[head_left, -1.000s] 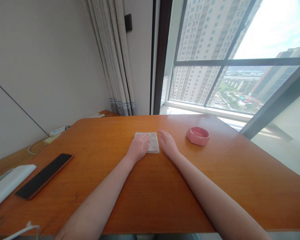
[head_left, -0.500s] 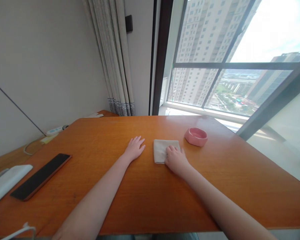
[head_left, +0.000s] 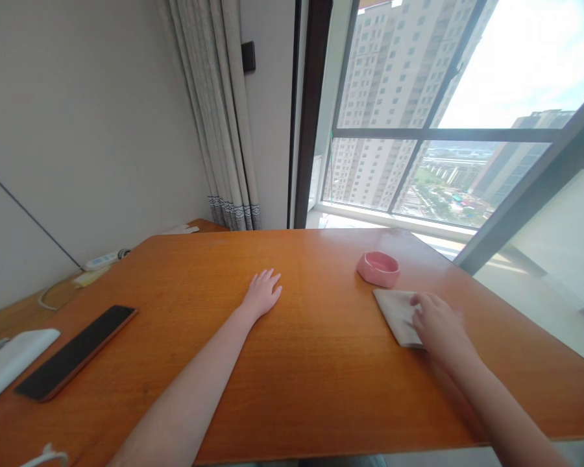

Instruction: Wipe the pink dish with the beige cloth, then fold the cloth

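My left hand [head_left: 263,293] lies flat on the wooden table [head_left: 292,363], fingers spread, holding nothing. Over the right part of the table, my right hand [head_left: 438,324] hovers at a folded light grey cloth [head_left: 394,316]. Its fingers are loosely bent, partly apart and somewhat blurred, and they cover the cloth's right side. The cloth lies flat and turned at an angle. Just behind it stands a pink angular bowl [head_left: 378,269], which neither hand touches.
At the left lie a long black pad [head_left: 78,353] and a white object [head_left: 17,363]. A power strip [head_left: 102,259] sits by the wall. A white cable [head_left: 46,456] shows at the front left. The window [head_left: 418,134] is beyond the table at right.
My right hand and the cloth have moved right, and the cloth has turned from square-on to slanted, now in front of the bowl. My left hand stays put. The view has shifted slightly.
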